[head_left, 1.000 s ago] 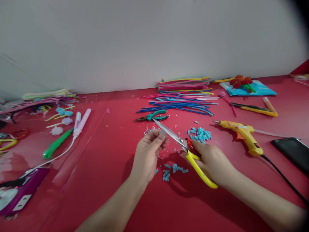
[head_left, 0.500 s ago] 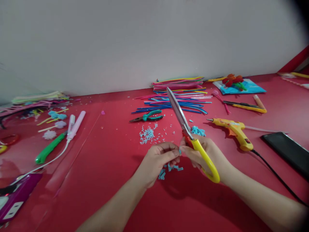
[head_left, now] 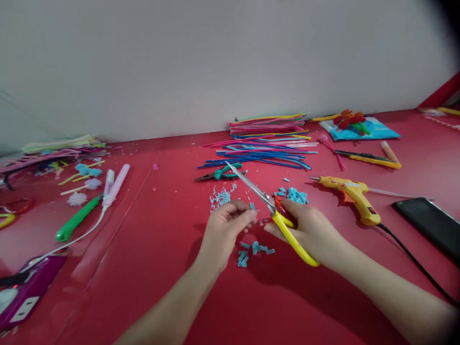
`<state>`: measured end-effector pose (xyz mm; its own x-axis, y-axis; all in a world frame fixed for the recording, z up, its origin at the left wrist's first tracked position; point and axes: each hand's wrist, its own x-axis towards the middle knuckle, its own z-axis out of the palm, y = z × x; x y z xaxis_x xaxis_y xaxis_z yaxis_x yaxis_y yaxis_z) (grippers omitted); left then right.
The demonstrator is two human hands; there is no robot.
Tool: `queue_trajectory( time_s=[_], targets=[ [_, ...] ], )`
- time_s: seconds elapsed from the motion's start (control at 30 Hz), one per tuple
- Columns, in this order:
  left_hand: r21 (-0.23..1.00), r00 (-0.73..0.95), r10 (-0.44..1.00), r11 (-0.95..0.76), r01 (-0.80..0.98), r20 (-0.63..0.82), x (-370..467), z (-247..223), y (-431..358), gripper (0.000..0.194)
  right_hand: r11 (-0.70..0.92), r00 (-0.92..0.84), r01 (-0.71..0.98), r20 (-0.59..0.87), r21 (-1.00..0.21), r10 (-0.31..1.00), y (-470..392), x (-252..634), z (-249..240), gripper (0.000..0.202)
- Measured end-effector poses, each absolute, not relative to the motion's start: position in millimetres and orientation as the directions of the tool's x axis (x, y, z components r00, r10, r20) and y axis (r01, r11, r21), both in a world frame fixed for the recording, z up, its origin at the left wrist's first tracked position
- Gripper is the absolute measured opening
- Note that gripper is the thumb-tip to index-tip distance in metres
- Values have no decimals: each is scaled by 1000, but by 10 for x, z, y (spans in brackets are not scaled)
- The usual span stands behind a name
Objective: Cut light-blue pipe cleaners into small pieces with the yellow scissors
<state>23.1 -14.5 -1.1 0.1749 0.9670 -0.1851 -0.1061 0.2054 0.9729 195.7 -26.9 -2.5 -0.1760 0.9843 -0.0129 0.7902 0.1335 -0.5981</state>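
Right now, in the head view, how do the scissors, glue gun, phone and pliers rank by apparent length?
Longest: scissors
Next: glue gun and phone, too alike to rank; the frame edge cuts the phone
Shortest: pliers

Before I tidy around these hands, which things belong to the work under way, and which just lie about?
Seemingly in the work:
yellow-handled scissors, in right hand
blue piece, in left hand
loose blue pieces
blue clippings

Apparently just lying about:
glue gun
pliers
black phone
green-handled tool
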Motion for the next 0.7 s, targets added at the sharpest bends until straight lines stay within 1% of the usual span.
queue_trajectory(
  time_s=[0.1, 0.17, 0.3, 0.5, 0.7],
  targets=[
    [961, 48, 986, 169, -221, -162, 181, -2, -94, 10, 190, -207, 898, 0, -397, 978, -278, 1993, -49, 30],
    [947, 6, 989, 140, -290, -145, 160, 9, -70, 9, 232, -246, 914, 0, -332, 969, -293, 1994, -73, 32],
    [932, -14, 996, 80, -353, -91, 136, 17, -49, 4, 274, -297, 913, -33, -302, 954, -328, 1978, -106, 31],
    [935, -33, 999, 4, -356, -16, 114, 4, -53, 4, 301, -314, 927, -23, -222, 949, -351, 1980, -126, 32],
    [940, -74, 997, -17, -340, -9, 125, 6, -56, 4, 311, -328, 920, -32, -237, 944, -350, 1963, -102, 32]
  ],
)
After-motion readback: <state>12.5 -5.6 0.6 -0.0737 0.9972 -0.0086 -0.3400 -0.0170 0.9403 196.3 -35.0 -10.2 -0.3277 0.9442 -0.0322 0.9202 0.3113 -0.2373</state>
